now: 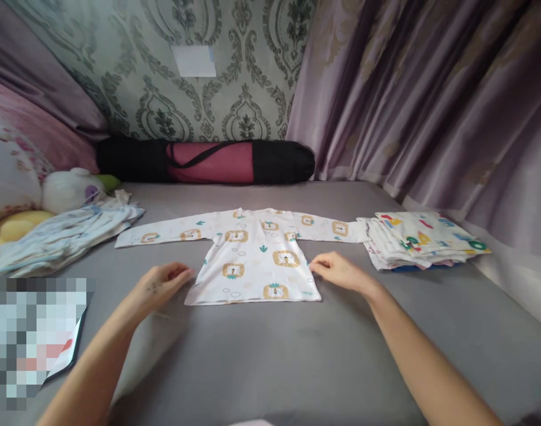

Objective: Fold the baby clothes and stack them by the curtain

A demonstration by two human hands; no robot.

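Left hand (161, 285) and right hand (339, 271), both mine, flank the lower body of a white long-sleeved shirt (253, 254), which lies flat between and beyond them on a grey sheet (270, 361). Its longest line, cuff to cuff, runs left to right; the hem faces near, the neckline far. My right hand is the nearer, its bent fingertips at the right side edge above the hem; whether they pinch cloth I cannot tell. My left, fingers drawn loosely together, sits just beside the left edge; contact there is unclear. Fabric appears thin and soft, printed with tan lion-like faces, teal leaf shapes and pale ovals; the body flares toward the hem. At right, the cuff meets a squared stack of folded garments (430, 234); at left lies a looser, wrinkled cloth pile (88, 228). Beyond, a cylindrical black-and-magenta bag (212, 163) lines the damask-patterned wall (235, 106).
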